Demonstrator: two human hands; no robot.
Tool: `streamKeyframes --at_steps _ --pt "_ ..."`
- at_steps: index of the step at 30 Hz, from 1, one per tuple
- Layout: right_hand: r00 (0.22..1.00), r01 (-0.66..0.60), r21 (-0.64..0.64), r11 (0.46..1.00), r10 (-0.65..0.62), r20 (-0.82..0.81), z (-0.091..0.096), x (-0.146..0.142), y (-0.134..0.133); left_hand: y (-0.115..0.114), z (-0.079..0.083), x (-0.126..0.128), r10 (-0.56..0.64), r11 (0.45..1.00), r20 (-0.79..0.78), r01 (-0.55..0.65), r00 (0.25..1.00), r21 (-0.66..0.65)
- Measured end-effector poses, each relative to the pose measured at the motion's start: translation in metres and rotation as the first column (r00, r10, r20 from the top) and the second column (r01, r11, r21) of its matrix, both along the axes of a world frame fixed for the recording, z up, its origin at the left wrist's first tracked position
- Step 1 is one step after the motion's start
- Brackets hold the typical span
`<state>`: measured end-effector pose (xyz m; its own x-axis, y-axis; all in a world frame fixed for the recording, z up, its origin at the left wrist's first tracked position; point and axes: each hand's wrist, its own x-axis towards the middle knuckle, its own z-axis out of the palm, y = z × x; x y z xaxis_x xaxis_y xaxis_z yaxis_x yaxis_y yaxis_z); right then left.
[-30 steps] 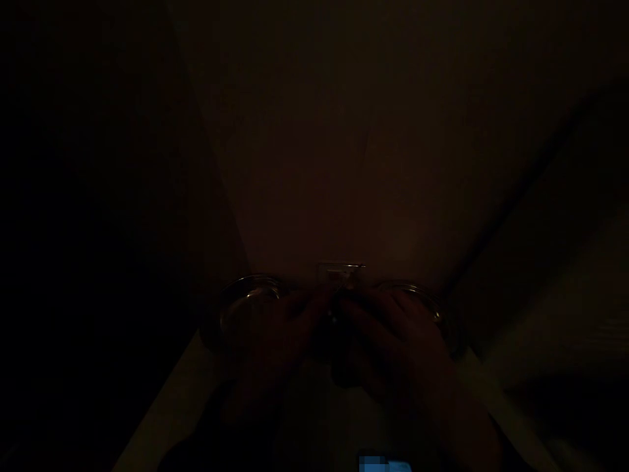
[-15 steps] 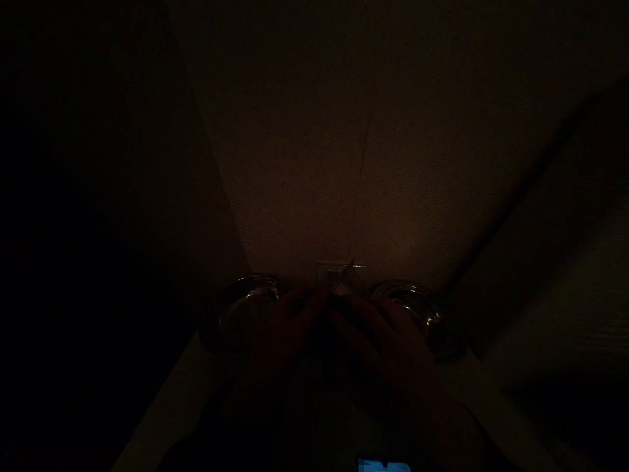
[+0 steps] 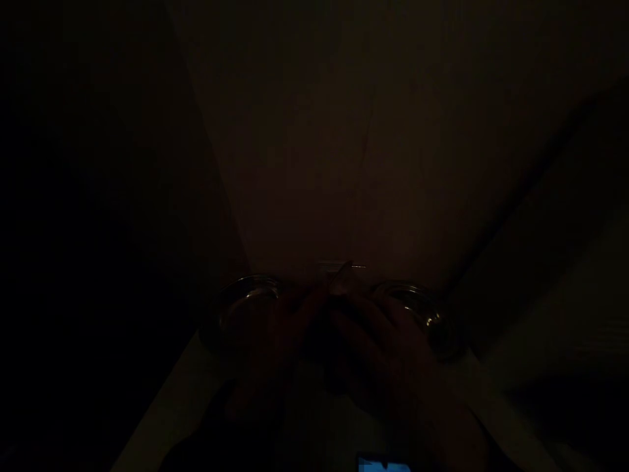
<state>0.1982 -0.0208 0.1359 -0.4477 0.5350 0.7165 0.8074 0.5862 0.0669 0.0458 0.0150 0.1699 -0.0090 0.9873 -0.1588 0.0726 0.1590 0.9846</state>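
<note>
The scene is very dark. My left hand (image 3: 285, 328) and my right hand (image 3: 388, 337) come together in the middle, fingers bent inward and nearly meeting. Between the fingertips a small, faintly lit thin piece (image 3: 345, 280) shows, its tip pointing up; its kind is too dim to tell. Just behind it lies a flat rectangular item (image 3: 339, 265) with a bright straight edge, partly covered by the fingers. A shiny round metal dish (image 3: 246, 283) is beside my left hand. A second shiny round metal dish (image 3: 435, 321) stands by my right hand, which overlaps its near side.
A pale table surface (image 3: 162, 400) shows at the left and right front, with its left edge running diagonally. A phone with a lit blue screen (image 3: 386, 466) is at the bottom edge. Beyond the dishes rises a dim brownish panel (image 3: 304, 183) with a thin vertical line.
The light on the panel and hands has become dimmer. Both hands, the thin piece and the dishes stay almost in the same places.
</note>
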Motion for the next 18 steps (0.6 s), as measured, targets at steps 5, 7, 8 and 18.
streamKeyframes --at_steps 5,7,8,18 --pt "0.996 0.071 -0.009 0.997 -0.071 -0.052 0.002 0.003 0.003 -0.004 -0.003 -0.002 -0.014 1.000 0.041 0.015 0.999 -0.015" --pt "0.987 0.132 -0.016 0.991 -0.133 -0.085 0.003 0.007 0.005 -0.007 -0.005 -0.004 -0.050 0.999 0.053 0.051 0.997 -0.007" --pt "0.984 0.150 -0.016 0.989 -0.150 -0.091 0.003 0.008 0.006 -0.007 -0.006 -0.005 -0.069 0.998 0.049 0.069 0.996 -0.001" --pt "1.000 0.018 0.003 1.000 -0.018 -0.007 0.004 -0.001 -0.001 -0.001 -0.003 -0.002 -0.029 0.999 0.006 0.029 1.000 0.041"
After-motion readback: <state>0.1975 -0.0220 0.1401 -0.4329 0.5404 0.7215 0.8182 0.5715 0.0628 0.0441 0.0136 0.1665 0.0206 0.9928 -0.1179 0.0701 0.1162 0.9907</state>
